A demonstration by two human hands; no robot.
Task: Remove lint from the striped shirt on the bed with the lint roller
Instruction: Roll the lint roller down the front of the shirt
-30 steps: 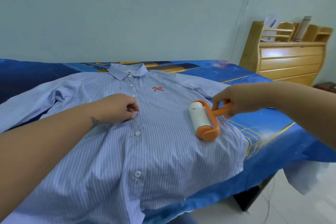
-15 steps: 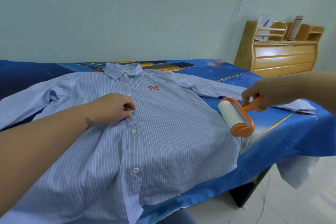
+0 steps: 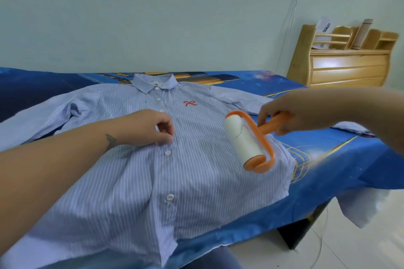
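A light-blue striped shirt (image 3: 135, 177) with white buttons and a small red bow on the chest lies flat, front up, on the bed. My left hand (image 3: 148, 126) rests on its button placket near the chest, fingers curled against the cloth. My right hand (image 3: 290, 113) grips the orange handle of the lint roller (image 3: 247, 142). The roller's white drum lies on the shirt's right side, close to the side seam.
The bed carries a dark blue printed sheet (image 3: 338, 159) that hangs over its right edge. A wooden headboard unit (image 3: 345, 65) with shelves and papers stands at the back right. A thin cord (image 3: 293, 17) hangs down the wall. White floor shows at the lower right.
The roller swept right off the shirt's side to the sheet, and has now come back left onto the shirt. My left hand has stayed on the placket.
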